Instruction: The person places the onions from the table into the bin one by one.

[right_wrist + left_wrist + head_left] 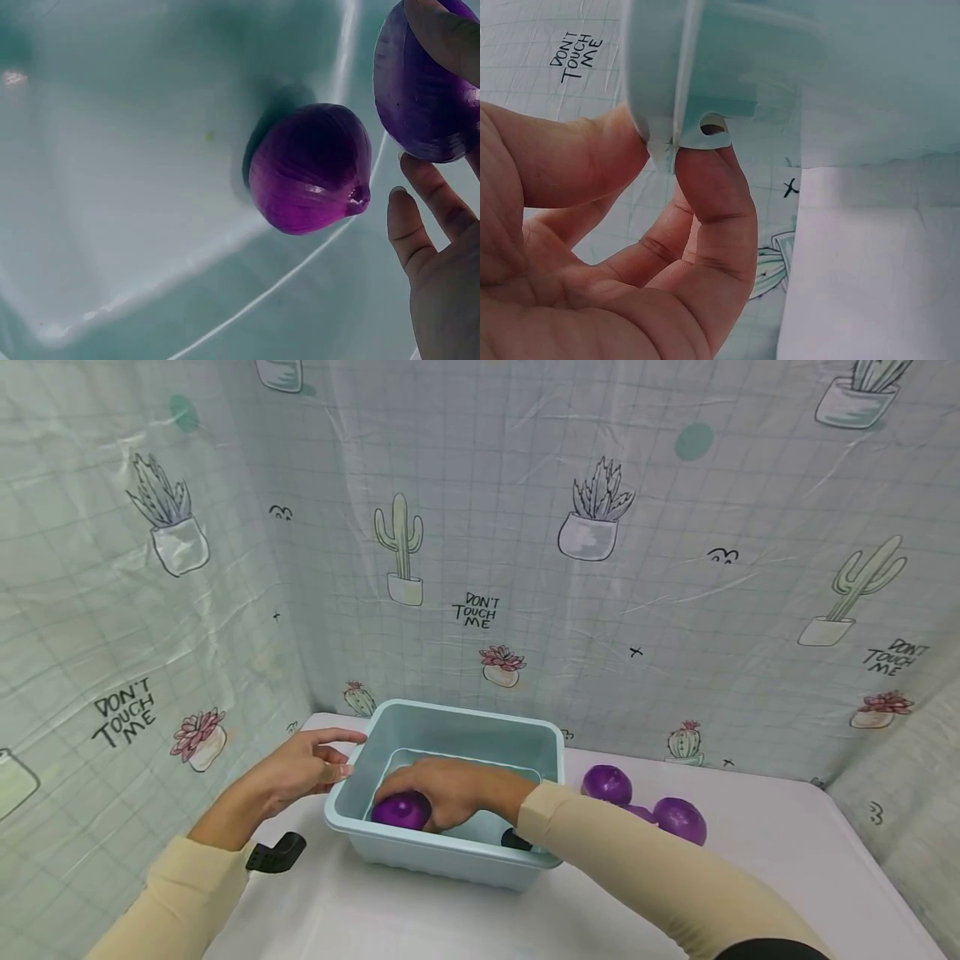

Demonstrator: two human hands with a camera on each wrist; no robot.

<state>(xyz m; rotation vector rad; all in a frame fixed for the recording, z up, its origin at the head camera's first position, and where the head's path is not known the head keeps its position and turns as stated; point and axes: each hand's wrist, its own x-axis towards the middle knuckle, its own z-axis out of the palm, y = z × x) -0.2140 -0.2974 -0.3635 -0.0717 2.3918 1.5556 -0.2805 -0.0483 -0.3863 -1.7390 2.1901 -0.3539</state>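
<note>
A pale blue plastic bin stands on the white table. My left hand pinches the bin's left rim between thumb and a finger. My right hand reaches down inside the bin, fingers curled round a purple onion. The right wrist view shows that held onion at the top right with my fingers below it, and a second purple onion lying on the bin floor beside it.
Right of the bin, three more purple onions lie on the table: one at the back, one nearer, a small one between. Cactus-print plastic curtains close in the back and both sides.
</note>
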